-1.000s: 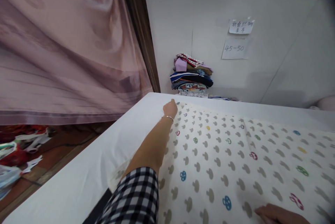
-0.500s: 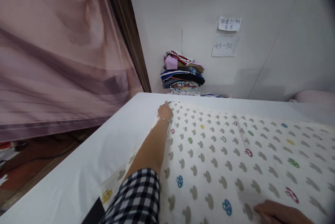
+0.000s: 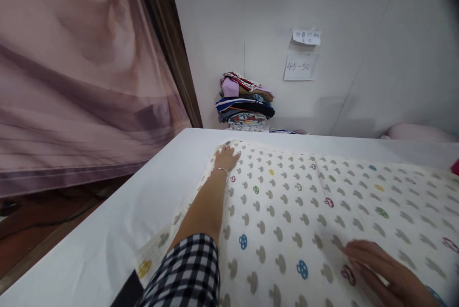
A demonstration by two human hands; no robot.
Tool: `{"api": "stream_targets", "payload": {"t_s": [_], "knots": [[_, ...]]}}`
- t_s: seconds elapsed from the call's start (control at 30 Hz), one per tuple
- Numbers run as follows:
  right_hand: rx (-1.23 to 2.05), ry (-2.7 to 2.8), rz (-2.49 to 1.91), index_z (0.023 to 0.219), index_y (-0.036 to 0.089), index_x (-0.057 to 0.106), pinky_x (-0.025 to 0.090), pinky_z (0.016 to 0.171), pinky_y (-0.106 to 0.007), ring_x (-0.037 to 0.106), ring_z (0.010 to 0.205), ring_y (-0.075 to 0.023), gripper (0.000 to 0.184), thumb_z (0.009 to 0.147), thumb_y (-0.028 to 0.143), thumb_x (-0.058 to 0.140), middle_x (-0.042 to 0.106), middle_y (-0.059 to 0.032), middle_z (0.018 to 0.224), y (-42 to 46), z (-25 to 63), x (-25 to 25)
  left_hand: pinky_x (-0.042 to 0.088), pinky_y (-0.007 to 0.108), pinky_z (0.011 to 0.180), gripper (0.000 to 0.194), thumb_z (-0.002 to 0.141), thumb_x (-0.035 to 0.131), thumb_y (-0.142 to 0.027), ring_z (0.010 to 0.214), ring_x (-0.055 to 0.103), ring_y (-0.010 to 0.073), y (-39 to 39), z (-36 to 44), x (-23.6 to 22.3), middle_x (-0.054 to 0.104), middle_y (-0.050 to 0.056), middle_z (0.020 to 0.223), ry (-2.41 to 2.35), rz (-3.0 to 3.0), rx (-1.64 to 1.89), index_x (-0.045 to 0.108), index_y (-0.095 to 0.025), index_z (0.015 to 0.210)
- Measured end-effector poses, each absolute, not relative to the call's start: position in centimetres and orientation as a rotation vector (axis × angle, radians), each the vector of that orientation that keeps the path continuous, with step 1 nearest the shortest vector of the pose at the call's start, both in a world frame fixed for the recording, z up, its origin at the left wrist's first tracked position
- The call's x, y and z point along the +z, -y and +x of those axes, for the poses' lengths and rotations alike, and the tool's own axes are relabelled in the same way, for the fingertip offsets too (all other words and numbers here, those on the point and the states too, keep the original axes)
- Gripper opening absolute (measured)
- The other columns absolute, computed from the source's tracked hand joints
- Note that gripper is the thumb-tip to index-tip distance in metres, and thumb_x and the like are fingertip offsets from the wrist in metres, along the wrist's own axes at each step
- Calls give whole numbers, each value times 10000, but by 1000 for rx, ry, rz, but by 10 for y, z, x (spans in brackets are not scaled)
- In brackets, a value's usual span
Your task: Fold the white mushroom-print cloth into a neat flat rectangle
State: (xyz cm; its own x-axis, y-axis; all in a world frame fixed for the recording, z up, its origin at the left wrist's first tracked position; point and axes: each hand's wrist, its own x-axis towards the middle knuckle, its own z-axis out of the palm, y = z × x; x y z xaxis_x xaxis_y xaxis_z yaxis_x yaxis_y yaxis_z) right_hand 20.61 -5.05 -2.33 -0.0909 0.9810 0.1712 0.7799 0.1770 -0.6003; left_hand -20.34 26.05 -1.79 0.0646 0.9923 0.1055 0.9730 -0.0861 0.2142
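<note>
A cream cloth printed with grey mushrooms and a few coloured ones lies spread over the white table. At its far left corner, my left hand rests on the fabric with fingers spread, palm down. My right hand is at the lower right, over the cloth near a red mushroom print. Its fingers are stretched out and slightly apart, with nothing visible between them. Whether the right fingertips touch the fabric I cannot tell.
The white table has its left edge beside a pink curtain. Behind the far edge, a stack of folded cloths stands against the wall. Paper signs hang there. A dark flat object lies at the lower left.
My left hand has gone from curled fingers at the cloth's corner to spread flat on it. My right hand has come farther into view, and its fingers have straightened.
</note>
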Motion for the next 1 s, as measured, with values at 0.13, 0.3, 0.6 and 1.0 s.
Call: {"api": "stream_targets", "payload": {"t_s": [0.13, 0.3, 0.6, 1.0], "knots": [[200, 2231, -1714, 1329, 409, 499, 309, 1095, -514, 341, 1335, -291, 502, 839, 513, 482, 383, 19, 1454, 45, 226, -28, 148, 517, 1099, 494, 940, 265, -506, 1377, 248, 258, -258, -208, -5, 334, 82, 1492, -2017, 2250, 262, 471, -251, 1309], [113, 2384, -1869, 1436, 330, 330, 175, 1134, -532, 187, 1397, -261, 606, 894, 601, 337, 219, 21, 1518, 43, 226, -43, 115, 501, 1120, 566, 940, 253, -532, 1407, 187, 258, -221, -191, 17, 268, 103, 1520, -1993, 2298, 231, 406, -206, 1377], [186, 2372, -1896, 1451, 298, 313, 133, 1146, -482, 120, 1415, -236, 640, 914, 629, 204, 161, 7, 1538, 39, 216, -32, 113, 495, 1135, 674, 894, 249, -645, 1416, 168, 256, -75, -128, -2, 228, 54, 1535, -1385, 2643, 113, 314, -265, 1446], [320, 2255, -2065, 1425, 265, 388, 134, 1119, -526, 142, 1412, -271, 605, 915, 556, 242, 215, -50, 1532, 75, 286, 2, 93, 532, 1127, 707, 865, 256, -673, 1427, 115, 259, -66, -122, 1, 186, 21, 1546, -1818, 2440, 33, 294, -283, 1453]]}}
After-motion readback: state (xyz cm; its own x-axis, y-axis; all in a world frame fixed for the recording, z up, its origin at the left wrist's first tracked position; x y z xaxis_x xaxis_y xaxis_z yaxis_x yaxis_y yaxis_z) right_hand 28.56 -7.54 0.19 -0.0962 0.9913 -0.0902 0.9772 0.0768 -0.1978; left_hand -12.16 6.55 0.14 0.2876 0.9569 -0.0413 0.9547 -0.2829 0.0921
